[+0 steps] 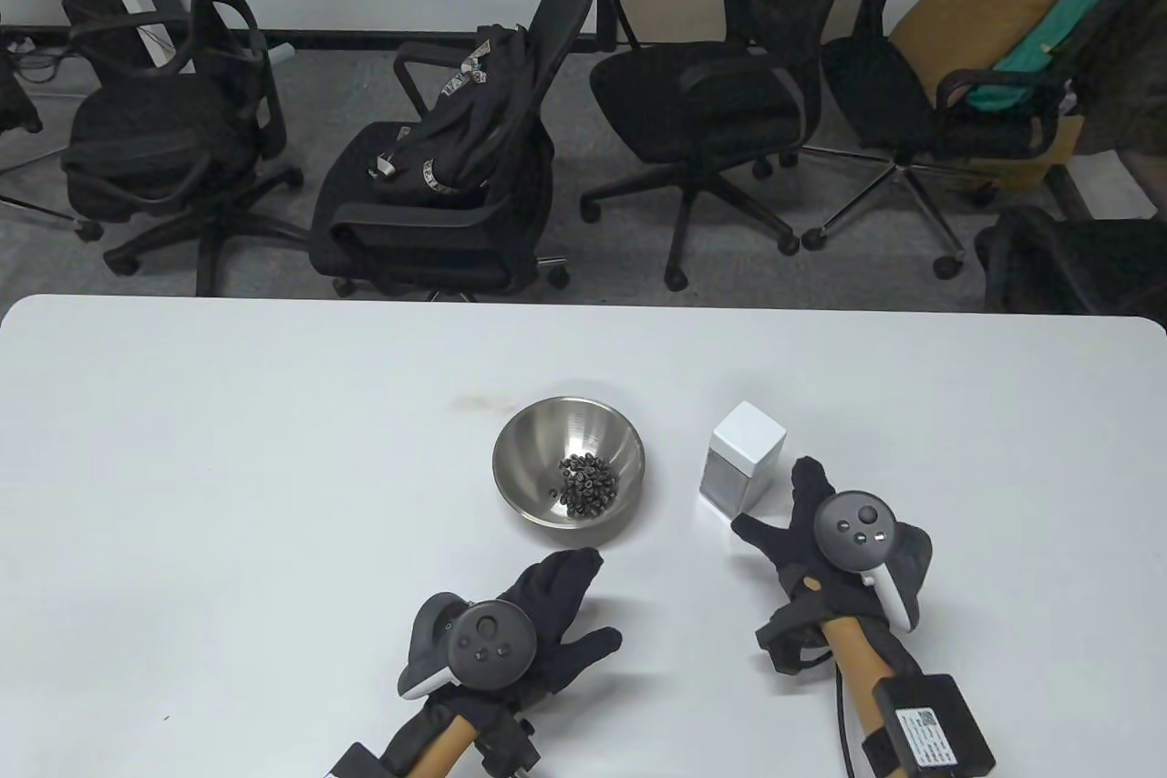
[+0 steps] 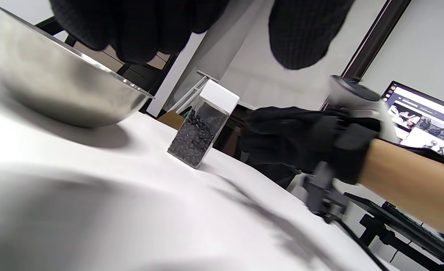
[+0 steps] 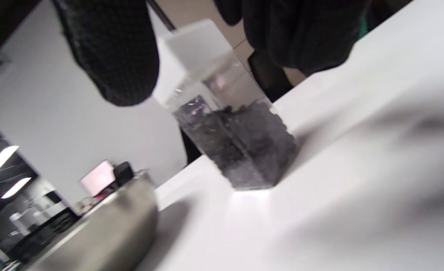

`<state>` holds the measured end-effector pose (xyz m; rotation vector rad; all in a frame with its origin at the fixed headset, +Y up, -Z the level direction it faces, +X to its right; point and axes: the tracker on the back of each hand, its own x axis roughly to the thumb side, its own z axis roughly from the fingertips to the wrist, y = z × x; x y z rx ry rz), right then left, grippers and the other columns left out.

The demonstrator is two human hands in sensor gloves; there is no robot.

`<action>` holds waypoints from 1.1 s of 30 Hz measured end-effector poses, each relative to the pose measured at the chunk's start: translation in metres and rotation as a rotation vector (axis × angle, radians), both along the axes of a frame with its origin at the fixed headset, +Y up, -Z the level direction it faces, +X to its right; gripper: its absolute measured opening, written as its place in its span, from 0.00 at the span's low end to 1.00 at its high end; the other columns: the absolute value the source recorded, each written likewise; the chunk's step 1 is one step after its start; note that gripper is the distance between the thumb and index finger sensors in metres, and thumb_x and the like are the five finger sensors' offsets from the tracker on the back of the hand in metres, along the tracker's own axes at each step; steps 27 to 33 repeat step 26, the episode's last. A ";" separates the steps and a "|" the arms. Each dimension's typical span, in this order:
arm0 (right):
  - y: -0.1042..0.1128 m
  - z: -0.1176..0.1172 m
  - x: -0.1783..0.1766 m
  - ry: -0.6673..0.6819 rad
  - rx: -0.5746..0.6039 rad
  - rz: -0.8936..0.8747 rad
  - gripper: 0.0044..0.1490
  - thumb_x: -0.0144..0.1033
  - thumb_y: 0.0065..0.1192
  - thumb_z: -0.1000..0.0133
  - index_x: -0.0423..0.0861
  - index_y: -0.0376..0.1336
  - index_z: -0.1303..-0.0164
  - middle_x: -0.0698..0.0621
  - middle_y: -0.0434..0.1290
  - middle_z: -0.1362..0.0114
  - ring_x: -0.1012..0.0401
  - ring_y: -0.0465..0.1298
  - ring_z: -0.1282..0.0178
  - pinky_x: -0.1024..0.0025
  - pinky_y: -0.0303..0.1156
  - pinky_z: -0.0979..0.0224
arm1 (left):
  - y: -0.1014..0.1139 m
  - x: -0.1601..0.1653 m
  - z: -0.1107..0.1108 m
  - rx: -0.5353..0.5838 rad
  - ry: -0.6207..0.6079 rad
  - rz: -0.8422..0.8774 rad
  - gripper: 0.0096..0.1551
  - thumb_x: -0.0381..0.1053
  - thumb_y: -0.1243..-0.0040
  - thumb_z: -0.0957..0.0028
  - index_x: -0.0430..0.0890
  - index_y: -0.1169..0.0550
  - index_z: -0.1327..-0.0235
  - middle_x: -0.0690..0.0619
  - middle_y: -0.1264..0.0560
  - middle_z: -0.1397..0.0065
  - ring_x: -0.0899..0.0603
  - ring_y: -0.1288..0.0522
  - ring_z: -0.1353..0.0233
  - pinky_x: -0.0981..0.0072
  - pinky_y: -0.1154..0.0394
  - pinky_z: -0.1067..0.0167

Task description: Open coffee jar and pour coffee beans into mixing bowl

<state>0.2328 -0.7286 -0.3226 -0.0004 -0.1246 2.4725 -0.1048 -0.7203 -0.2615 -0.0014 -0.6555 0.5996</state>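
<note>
**On the table: bowl, jar and two free hands**

At left, left hand (image 1: 538,623), fingers straight, empty, near bowl (image 1: 520,440) with some beans (image 1: 588,486). Right of bowl, upright lidded jar (image 1: 743,468). Just behind and right of jar, right hand (image 1: 821,532), spread, empty, nearer.
</note>
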 end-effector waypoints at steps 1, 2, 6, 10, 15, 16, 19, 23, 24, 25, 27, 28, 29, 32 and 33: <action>0.004 0.011 0.001 0.044 0.012 0.000 0.60 0.47 0.72 0.42 0.28 0.44 0.17 0.25 0.55 0.20 0.35 0.65 0.25 0.42 0.68 0.26 | 0.000 -0.001 -0.001 0.001 0.006 -0.001 0.49 0.62 0.37 0.39 0.34 0.37 0.14 0.32 0.34 0.18 0.27 0.28 0.24 0.35 0.29 0.29; 0.006 0.021 0.001 0.081 0.025 0.001 0.57 0.48 0.71 0.41 0.29 0.46 0.16 0.25 0.56 0.20 0.35 0.65 0.25 0.42 0.69 0.26 | 0.000 -0.002 -0.001 0.002 0.010 -0.001 0.49 0.62 0.37 0.39 0.34 0.37 0.14 0.32 0.35 0.18 0.27 0.29 0.23 0.35 0.29 0.29; 0.008 0.056 -0.001 0.194 0.062 0.040 0.45 0.42 0.68 0.38 0.36 0.52 0.17 0.29 0.60 0.21 0.38 0.68 0.26 0.42 0.69 0.27 | 0.000 -0.006 -0.003 0.008 0.015 -0.007 0.49 0.62 0.38 0.38 0.35 0.37 0.14 0.33 0.35 0.18 0.28 0.29 0.23 0.34 0.30 0.29; -0.005 0.074 -0.006 0.284 0.116 0.129 0.45 0.45 0.67 0.38 0.37 0.53 0.17 0.30 0.62 0.21 0.38 0.68 0.26 0.41 0.69 0.27 | 0.000 -0.010 -0.003 0.041 0.028 -0.001 0.49 0.62 0.38 0.39 0.35 0.37 0.14 0.33 0.35 0.18 0.28 0.29 0.22 0.33 0.30 0.29; -0.003 0.082 -0.017 0.362 0.145 0.306 0.46 0.46 0.66 0.38 0.36 0.52 0.17 0.30 0.61 0.21 0.38 0.68 0.26 0.42 0.69 0.27 | -0.003 -0.008 -0.003 0.055 0.016 -0.018 0.49 0.62 0.38 0.39 0.35 0.37 0.14 0.33 0.35 0.18 0.28 0.29 0.22 0.33 0.30 0.29; -0.002 0.082 -0.019 0.376 0.147 0.303 0.46 0.46 0.66 0.38 0.36 0.52 0.17 0.30 0.61 0.21 0.38 0.68 0.26 0.42 0.69 0.27 | -0.004 -0.007 -0.003 0.058 0.013 -0.027 0.49 0.62 0.38 0.39 0.35 0.37 0.14 0.33 0.35 0.18 0.28 0.29 0.23 0.33 0.30 0.29; -0.003 0.083 -0.020 0.384 0.145 0.289 0.47 0.47 0.66 0.38 0.36 0.52 0.17 0.30 0.61 0.21 0.38 0.68 0.26 0.41 0.69 0.27 | -0.005 -0.006 -0.002 0.070 0.010 -0.056 0.49 0.62 0.38 0.39 0.35 0.37 0.14 0.33 0.35 0.18 0.28 0.29 0.22 0.33 0.30 0.29; -0.003 0.082 -0.020 0.384 0.139 0.294 0.47 0.47 0.66 0.38 0.36 0.51 0.17 0.30 0.61 0.21 0.38 0.68 0.26 0.41 0.69 0.27 | -0.007 -0.003 0.000 0.080 0.000 -0.084 0.49 0.62 0.38 0.39 0.36 0.37 0.14 0.33 0.35 0.18 0.28 0.29 0.22 0.33 0.30 0.29; -0.003 0.082 -0.020 0.383 0.137 0.293 0.47 0.47 0.66 0.38 0.36 0.51 0.17 0.30 0.61 0.21 0.38 0.68 0.26 0.41 0.69 0.27 | -0.007 -0.003 0.000 0.080 -0.001 -0.088 0.49 0.62 0.38 0.39 0.35 0.37 0.14 0.33 0.35 0.18 0.28 0.29 0.22 0.33 0.30 0.29; -0.003 0.082 -0.019 0.381 0.133 0.291 0.47 0.47 0.66 0.38 0.36 0.52 0.17 0.30 0.61 0.21 0.38 0.68 0.26 0.41 0.69 0.27 | -0.008 -0.002 0.000 0.079 -0.002 -0.094 0.49 0.62 0.38 0.39 0.36 0.37 0.14 0.33 0.35 0.18 0.28 0.29 0.22 0.33 0.30 0.29; -0.003 0.082 -0.019 0.381 0.132 0.290 0.47 0.47 0.66 0.38 0.36 0.51 0.17 0.30 0.61 0.21 0.38 0.68 0.26 0.41 0.69 0.27 | -0.008 -0.002 0.001 0.079 -0.004 -0.098 0.49 0.62 0.38 0.39 0.36 0.37 0.14 0.33 0.35 0.18 0.28 0.29 0.23 0.33 0.30 0.29; -0.003 0.082 -0.019 0.381 0.132 0.290 0.47 0.47 0.66 0.38 0.36 0.51 0.17 0.30 0.61 0.21 0.38 0.68 0.26 0.41 0.69 0.27 | -0.008 -0.002 0.001 0.079 -0.004 -0.098 0.49 0.62 0.38 0.39 0.36 0.37 0.14 0.33 0.35 0.18 0.28 0.29 0.23 0.33 0.30 0.29; -0.003 0.082 -0.019 0.381 0.132 0.290 0.47 0.47 0.66 0.38 0.36 0.51 0.17 0.30 0.61 0.21 0.38 0.68 0.26 0.41 0.69 0.27 | -0.008 -0.002 0.001 0.079 -0.004 -0.098 0.49 0.62 0.38 0.39 0.36 0.37 0.14 0.33 0.35 0.18 0.28 0.29 0.23 0.33 0.30 0.29; -0.003 0.082 -0.019 0.381 0.132 0.290 0.47 0.47 0.66 0.38 0.36 0.51 0.17 0.30 0.61 0.21 0.38 0.68 0.26 0.41 0.69 0.27 | -0.008 -0.002 0.001 0.079 -0.004 -0.098 0.49 0.62 0.38 0.39 0.36 0.37 0.14 0.33 0.35 0.18 0.28 0.29 0.23 0.33 0.30 0.29; -0.003 0.082 -0.019 0.381 0.132 0.290 0.47 0.47 0.66 0.38 0.36 0.51 0.17 0.30 0.61 0.21 0.38 0.68 0.26 0.41 0.69 0.27 | -0.008 -0.002 0.001 0.079 -0.004 -0.098 0.49 0.62 0.38 0.39 0.36 0.37 0.14 0.33 0.35 0.18 0.28 0.29 0.23 0.33 0.30 0.29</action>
